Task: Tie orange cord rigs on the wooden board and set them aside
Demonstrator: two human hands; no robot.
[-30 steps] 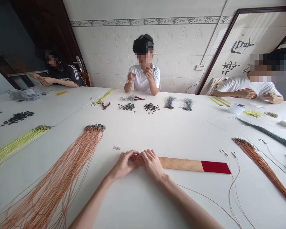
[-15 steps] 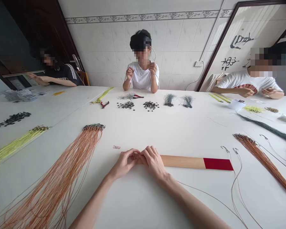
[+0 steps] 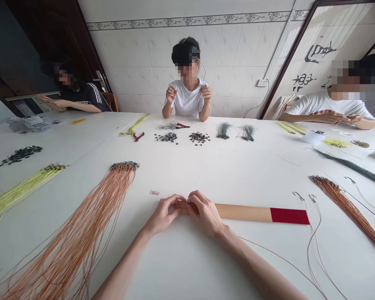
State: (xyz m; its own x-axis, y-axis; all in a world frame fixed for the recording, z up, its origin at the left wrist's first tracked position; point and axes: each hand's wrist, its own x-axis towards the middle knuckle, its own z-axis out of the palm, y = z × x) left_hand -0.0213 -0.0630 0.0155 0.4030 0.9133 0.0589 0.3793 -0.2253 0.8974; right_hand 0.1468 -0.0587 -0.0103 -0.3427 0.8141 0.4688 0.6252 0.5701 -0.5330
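Observation:
A flat wooden board [image 3: 243, 211] with a red right end [image 3: 289, 216] lies crosswise on the table. My left hand [image 3: 164, 214] is closed around the board's left end, thumb and fingers bent. Beside it, my right hand [image 3: 206, 213] bends over the board with its fingertips pinched together, close to the left fingertips. What the right fingertips hold is too small and covered to make out. A thin brown line [image 3: 268, 249] emerges from behind my right forearm and runs to the lower right. Two hooks on pale lines [image 3: 309, 246] lie past the red end.
Left of my hands lies a bundle of orange lines with hooks [image 3: 96, 204]; another orange bundle [image 3: 346, 208] is at right. A small printed label [image 3: 154, 193] sits near my left hand. Across the table are pliers [image 3: 138, 136], black piles [image 3: 199, 137] and several seated people.
The right fingers have shifted slightly right, showing more of the board's left end between the hands. The whole view has moved slightly. The person at right has brought both hands together.

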